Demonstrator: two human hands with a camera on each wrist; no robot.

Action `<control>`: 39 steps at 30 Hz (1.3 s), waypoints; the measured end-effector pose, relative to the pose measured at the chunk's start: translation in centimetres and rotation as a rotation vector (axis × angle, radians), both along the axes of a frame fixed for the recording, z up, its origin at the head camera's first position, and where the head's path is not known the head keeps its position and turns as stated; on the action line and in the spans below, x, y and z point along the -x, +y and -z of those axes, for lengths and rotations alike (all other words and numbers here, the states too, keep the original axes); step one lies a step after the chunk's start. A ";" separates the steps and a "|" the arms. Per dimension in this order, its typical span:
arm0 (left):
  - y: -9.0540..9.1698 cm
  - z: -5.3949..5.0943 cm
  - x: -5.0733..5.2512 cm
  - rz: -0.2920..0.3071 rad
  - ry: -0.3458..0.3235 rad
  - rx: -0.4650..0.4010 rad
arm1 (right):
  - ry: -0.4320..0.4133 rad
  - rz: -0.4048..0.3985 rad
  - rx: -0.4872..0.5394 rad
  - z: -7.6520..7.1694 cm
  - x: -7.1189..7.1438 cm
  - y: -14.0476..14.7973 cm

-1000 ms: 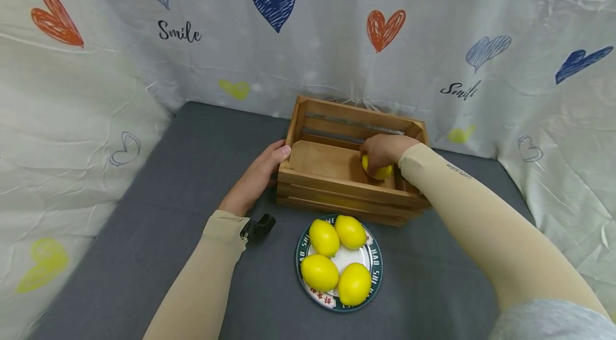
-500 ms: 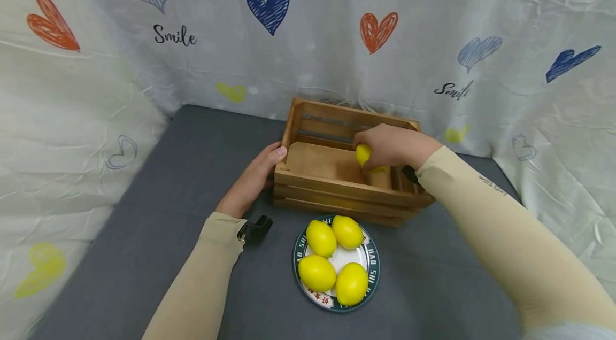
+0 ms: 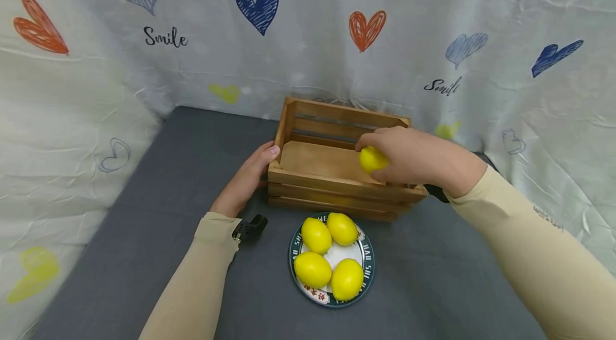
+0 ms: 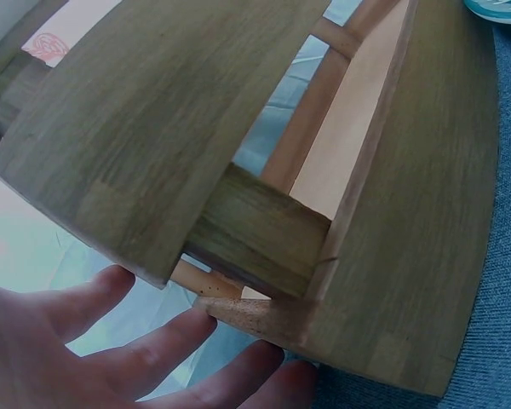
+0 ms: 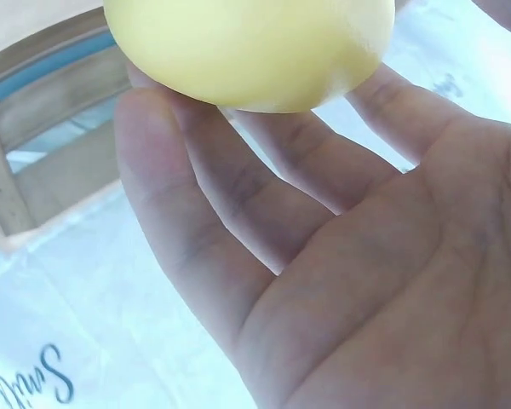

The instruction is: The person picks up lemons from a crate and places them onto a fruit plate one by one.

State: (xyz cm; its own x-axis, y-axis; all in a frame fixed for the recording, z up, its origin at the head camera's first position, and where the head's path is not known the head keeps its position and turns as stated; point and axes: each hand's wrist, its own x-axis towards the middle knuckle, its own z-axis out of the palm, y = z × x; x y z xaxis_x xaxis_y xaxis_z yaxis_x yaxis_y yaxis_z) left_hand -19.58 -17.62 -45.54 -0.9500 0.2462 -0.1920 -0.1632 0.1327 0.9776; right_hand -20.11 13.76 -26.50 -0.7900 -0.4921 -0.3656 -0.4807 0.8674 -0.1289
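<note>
A yellow lemon (image 3: 372, 159) is held in my right hand (image 3: 418, 155), over the right part of a wooden slatted crate (image 3: 332, 187). The right wrist view shows the same lemon (image 5: 247, 51) against my fingers (image 5: 307, 153). My left hand (image 3: 245, 179) rests on the crate's left end, fingers fairly straight. In the left wrist view its fingertips (image 4: 196, 324) touch the wooden slats (image 4: 264, 239). Several more lemons (image 3: 347, 279) lie on a round plate (image 3: 368, 254) with a dark green lettered rim, in front of the crate.
The crate stands on a dark grey cloth-covered table (image 3: 192, 158), near its back edge. White curtain (image 3: 308, 62) printed with hearts and words hangs behind and at both sides. Black straps (image 3: 250, 228) go round the wrists.
My right hand has lifted the lemon from the crate's floor and drawn back a little toward me. The left hand keeps its place on the crate. The head view has shifted slightly.
</note>
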 end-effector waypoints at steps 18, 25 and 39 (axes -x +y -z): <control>-0.5 0.2 0.1 -0.007 -0.011 0.022 | 0.035 -0.153 0.018 0.6 -7.9 0.1; -0.1 0.7 0.0 -0.002 -0.027 0.036 | -0.041 -0.153 0.072 4.8 -8.8 0.6; 0.0 0.0 0.1 -0.013 -0.013 0.044 | -0.083 -0.120 0.090 9.8 -9.6 0.7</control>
State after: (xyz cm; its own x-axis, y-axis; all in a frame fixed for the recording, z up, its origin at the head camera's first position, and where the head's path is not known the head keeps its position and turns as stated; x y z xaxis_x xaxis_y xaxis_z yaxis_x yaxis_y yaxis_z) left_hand -19.72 -17.65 -45.58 -0.9504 0.2252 -0.2148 -0.1779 0.1733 0.9687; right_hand -10.54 14.47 -36.31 -0.6924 -0.6149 -0.3775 -0.5647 0.7875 -0.2469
